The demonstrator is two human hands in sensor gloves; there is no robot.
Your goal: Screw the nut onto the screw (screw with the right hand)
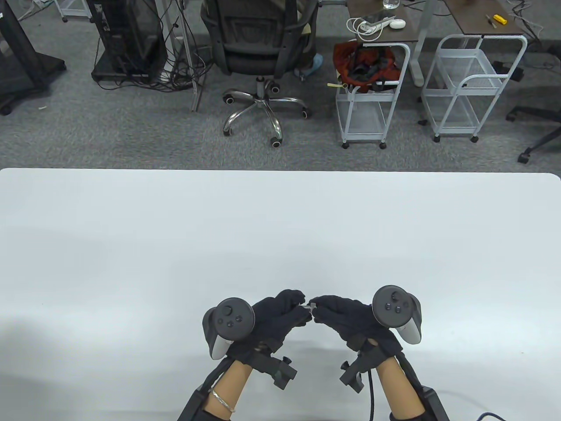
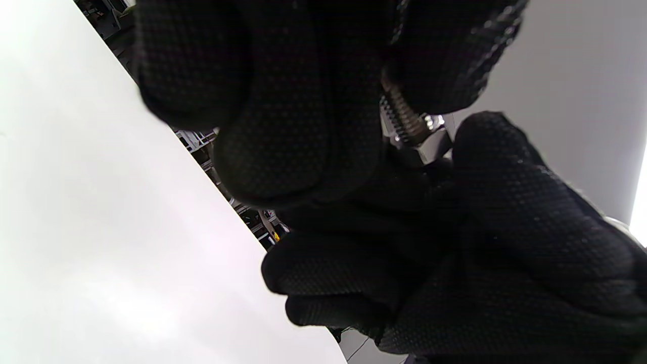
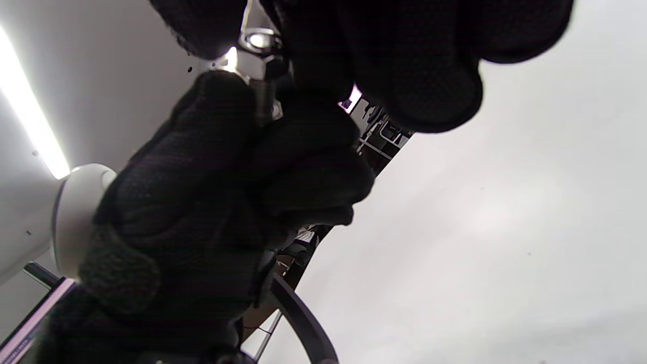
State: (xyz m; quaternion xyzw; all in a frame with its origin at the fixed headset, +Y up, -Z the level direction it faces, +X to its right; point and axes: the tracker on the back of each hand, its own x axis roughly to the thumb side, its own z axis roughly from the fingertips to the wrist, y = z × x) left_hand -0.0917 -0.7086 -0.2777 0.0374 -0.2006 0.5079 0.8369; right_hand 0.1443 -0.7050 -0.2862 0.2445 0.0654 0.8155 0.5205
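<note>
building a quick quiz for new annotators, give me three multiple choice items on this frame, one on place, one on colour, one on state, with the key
1. Where do the two hands meet?
A. above the table's near edge, at the middle
B. at the table's far left corner
C. over the office chair

2. What colour are the gloves?
A. white
B. black
C. orange

3. What is the state of the screw and nut?
A. lying loose on the table
B. held between the fingertips of both hands
C. resting on the white cart

Key:
1 A: in the table view the left hand and right hand touch fingertips low at the middle of the table.
2 B: both gloves are black in every view.
3 B: the threaded screw runs into the nut, pinched among gloved fingers clear of the table.
</note>
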